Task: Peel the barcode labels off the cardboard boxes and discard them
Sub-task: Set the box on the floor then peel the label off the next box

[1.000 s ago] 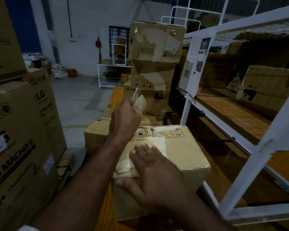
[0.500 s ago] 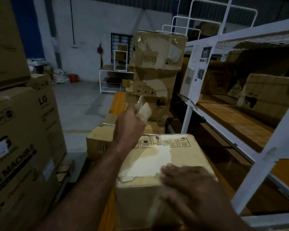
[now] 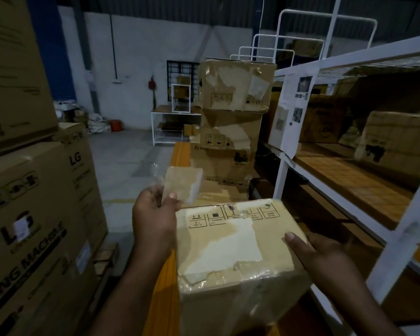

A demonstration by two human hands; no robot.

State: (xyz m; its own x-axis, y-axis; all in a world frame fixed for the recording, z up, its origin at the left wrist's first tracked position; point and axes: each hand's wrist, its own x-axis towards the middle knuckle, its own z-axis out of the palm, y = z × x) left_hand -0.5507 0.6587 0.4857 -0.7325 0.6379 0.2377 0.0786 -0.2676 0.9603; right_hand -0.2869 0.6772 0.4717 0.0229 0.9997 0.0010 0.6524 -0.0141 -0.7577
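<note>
A small cardboard box (image 3: 230, 248) sits in front of me, its top showing a pale torn patch where a label came off. My left hand (image 3: 153, 219) is raised at the box's left edge, pinching the peeled label (image 3: 182, 186), which stands up above my fingers. My right hand (image 3: 323, 258) grips the box's right side, thumb on the top edge. Behind stands a stack of boxes (image 3: 230, 124) with torn patches and a pale label on the top one.
Large LG washing-machine cartons (image 3: 34, 226) rise at the left. A white metal rack (image 3: 349, 180) with wooden shelves and more boxes runs along the right. An open concrete floor (image 3: 126, 161) stretches ahead to a white table (image 3: 165, 127).
My right hand slid from the box's top to its right side. My left hand turned, so the peeled label now faces me, spread out above the fingers.
</note>
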